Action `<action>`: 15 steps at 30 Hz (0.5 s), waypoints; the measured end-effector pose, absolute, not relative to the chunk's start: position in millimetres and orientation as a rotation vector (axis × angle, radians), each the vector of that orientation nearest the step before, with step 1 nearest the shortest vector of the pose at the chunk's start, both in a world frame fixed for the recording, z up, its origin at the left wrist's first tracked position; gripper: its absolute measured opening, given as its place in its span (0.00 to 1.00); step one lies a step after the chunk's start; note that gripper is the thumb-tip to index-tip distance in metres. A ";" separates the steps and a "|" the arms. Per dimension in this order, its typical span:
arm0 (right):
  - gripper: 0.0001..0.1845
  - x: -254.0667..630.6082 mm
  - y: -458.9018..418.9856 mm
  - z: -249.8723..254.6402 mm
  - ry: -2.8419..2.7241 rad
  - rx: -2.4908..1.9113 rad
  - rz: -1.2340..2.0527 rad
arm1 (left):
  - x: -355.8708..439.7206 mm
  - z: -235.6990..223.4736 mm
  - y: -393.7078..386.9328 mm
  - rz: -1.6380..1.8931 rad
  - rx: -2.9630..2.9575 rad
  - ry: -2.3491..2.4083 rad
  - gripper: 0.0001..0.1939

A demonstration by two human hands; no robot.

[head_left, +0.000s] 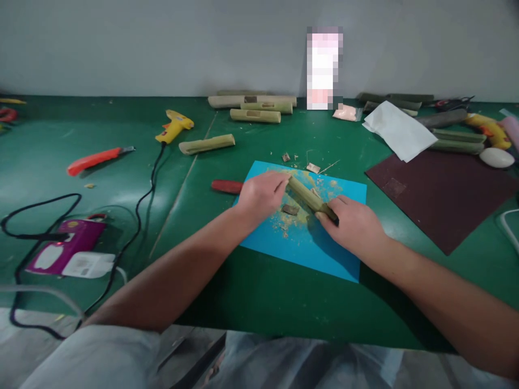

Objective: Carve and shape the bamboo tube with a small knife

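A greenish bamboo tube (307, 195) lies slantwise between my hands over a blue sheet (324, 259). My left hand (263, 195) is closed at its upper left end. At the lower right end, my right hand (352, 221) grips it with thumb and fingers, beside the dark tip. Pale shavings and dust are scattered over the sheet, with a small dark chip (290, 209) just below the tube. A red handle (226, 187) pokes out to the left of my left hand; the rest of that tool is hidden.
Several bamboo pieces (255, 115) lie along the back. To the left are a yellow glue gun (175, 127), a red utility knife (97, 160) and a purple power strip (87, 237) with cables. A brown sheet (441, 200) and white paper (397, 129) lie on the right.
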State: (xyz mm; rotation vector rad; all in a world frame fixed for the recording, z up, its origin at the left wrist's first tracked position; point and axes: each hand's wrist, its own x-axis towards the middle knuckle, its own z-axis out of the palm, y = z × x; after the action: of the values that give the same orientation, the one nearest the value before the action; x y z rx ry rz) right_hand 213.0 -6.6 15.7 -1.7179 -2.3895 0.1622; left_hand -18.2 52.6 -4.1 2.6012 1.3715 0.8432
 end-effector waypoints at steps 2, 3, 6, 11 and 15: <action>0.16 212.8 -6.8 15.8 -2.399 -1.699 0.147 | -16.2 -5.5 50.3 0.781 2.635 1.234 0.17; 0.15 212.7 -6.9 15.8 -2.403 -1.690 0.140 | -14.9 -6.1 48.2 0.739 2.655 1.152 0.17; 0.15 212.7 -6.9 16.0 -2.406 -1.696 0.147 | -15.6 -6.7 48.4 0.726 2.658 1.180 0.18; 0.16 212.7 -6.7 14.7 -2.391 -1.694 0.137 | -21.9 -5.3 59.8 0.846 2.559 1.431 0.17; 0.16 211.7 -6.9 13.2 -2.405 -1.691 0.125 | -15.0 -5.5 52.5 0.746 2.612 1.217 0.16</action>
State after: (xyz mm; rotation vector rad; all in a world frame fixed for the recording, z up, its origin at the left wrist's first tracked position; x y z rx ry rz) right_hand 211.7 -6.9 13.2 -1.6914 -2.4053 0.1248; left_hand -15.0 52.5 -5.5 2.6116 1.2172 0.7461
